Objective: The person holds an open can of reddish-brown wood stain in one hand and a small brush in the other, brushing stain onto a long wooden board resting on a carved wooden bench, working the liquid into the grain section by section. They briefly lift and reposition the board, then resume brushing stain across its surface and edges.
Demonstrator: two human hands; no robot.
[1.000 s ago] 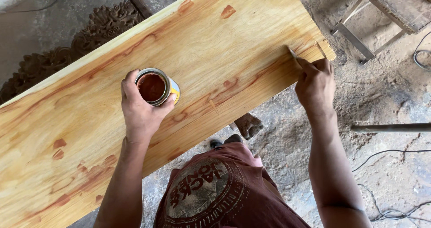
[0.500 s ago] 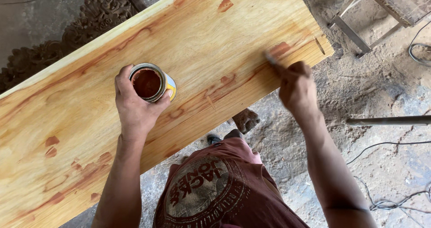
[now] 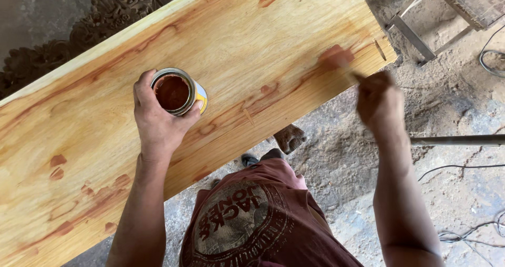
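A long pale wooden board point(image 3: 252, 41) with reddish grain streaks runs slantwise across the view. My left hand point(image 3: 158, 120) grips an open round tin point(image 3: 176, 92) of reddish-brown stain that rests on the board. My right hand point(image 3: 380, 101) holds a small brush point(image 3: 342, 62) near the board's right end. The brush tip is blurred and lies on the wood beside a narrow slot point(image 3: 380, 50).
A carved dark wooden panel point(image 3: 73, 41) lies on the floor beyond the board's far edge. A wooden frame point(image 3: 447, 14) stands at top right. A metal rod point(image 3: 457, 140) and loose cables point(image 3: 473, 230) lie on the dusty ground to the right.
My right hand has swept the brush back and forth along the board's right end. My left hand and the tin have stayed in place.
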